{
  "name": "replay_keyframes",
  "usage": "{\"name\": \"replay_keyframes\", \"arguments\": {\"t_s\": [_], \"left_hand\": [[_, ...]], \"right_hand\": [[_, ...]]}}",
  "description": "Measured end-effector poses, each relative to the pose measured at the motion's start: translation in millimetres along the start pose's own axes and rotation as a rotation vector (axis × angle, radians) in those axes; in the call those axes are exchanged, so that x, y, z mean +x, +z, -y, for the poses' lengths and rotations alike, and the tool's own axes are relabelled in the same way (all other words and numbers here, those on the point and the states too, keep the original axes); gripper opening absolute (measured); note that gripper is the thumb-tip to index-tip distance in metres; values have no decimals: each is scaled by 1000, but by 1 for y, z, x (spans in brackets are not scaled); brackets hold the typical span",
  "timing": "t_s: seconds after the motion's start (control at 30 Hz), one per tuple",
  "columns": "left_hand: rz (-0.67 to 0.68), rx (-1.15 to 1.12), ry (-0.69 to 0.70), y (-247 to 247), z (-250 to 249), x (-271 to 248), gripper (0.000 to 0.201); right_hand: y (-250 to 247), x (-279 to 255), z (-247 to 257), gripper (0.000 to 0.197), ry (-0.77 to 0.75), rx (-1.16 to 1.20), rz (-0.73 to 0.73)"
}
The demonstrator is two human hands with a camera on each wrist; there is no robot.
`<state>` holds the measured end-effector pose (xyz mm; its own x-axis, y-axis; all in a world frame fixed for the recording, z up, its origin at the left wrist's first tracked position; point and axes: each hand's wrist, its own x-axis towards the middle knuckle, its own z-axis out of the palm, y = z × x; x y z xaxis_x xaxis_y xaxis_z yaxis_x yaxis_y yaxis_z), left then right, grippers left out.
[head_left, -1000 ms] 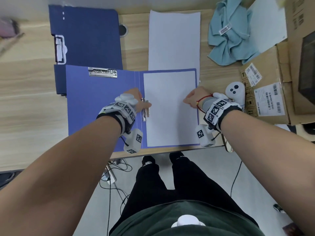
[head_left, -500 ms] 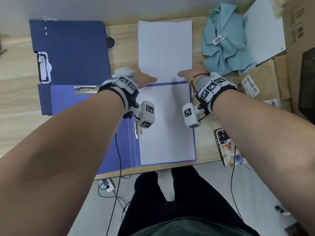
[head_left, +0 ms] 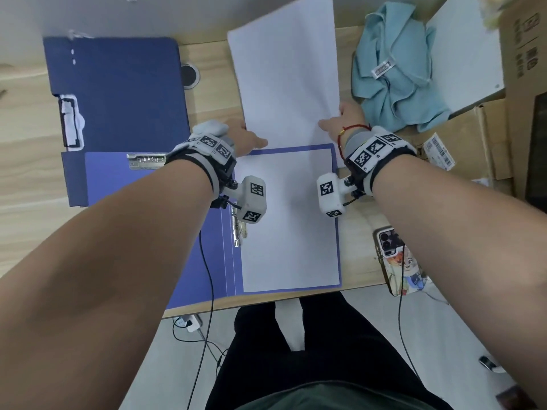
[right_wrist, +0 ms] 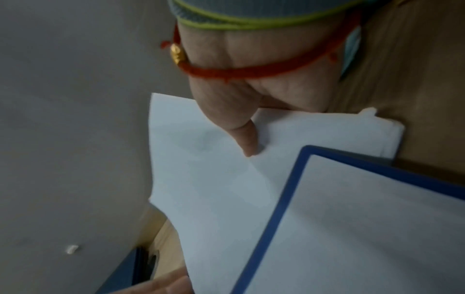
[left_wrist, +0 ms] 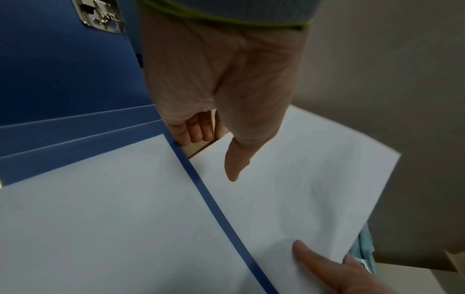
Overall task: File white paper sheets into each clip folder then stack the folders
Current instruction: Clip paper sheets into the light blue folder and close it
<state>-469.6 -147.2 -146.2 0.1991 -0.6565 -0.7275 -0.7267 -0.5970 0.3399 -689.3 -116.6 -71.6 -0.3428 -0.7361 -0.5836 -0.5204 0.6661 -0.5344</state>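
A light-blue clip folder (head_left: pixel 148 187) lies open at the desk's front, with a white sheet (head_left: pixel 290 220) on its right half and a metal clip (head_left: pixel 238 229) by the spine. A closed dark-blue folder (head_left: pixel 118 93) lies at the back left. Behind the open folder, a loose white sheet (head_left: pixel 287 78) is raised and tilted. My left hand (head_left: pixel 245 140) pinches its near left corner, thumb (left_wrist: pixel 234 165) on top and fingers beneath. My right hand (head_left: pixel 340 121) pinches its near right corner, thumb (right_wrist: pixel 247 139) on top. More paper (right_wrist: pixel 377 135) lies under it.
A teal cloth (head_left: pixel 396 69) is bunched at the back right, next to a white board (head_left: pixel 464 54) and cardboard boxes (head_left: pixel 461 143). A phone (head_left: pixel 399 261) lies at the desk's front right edge. A round cable hole (head_left: pixel 189 75) sits between the dark folder and the paper.
Both hands left the open folder and reached back to the loose paper. They now pinch its near corners, and the sheet has risen off the desk and tilted.
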Motion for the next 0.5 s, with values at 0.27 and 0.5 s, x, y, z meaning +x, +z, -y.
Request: {"name": "replay_keyframes", "arguments": {"t_s": [0.27,0.5], "left_hand": [[-100,-408,171,-54,-8,-69,72],[-253,-590,342,-110,2,-161,37]], "right_hand": [[-33,-39,58,38,-276,255,60],[-50,-101,48,37,-393,372,139]]}}
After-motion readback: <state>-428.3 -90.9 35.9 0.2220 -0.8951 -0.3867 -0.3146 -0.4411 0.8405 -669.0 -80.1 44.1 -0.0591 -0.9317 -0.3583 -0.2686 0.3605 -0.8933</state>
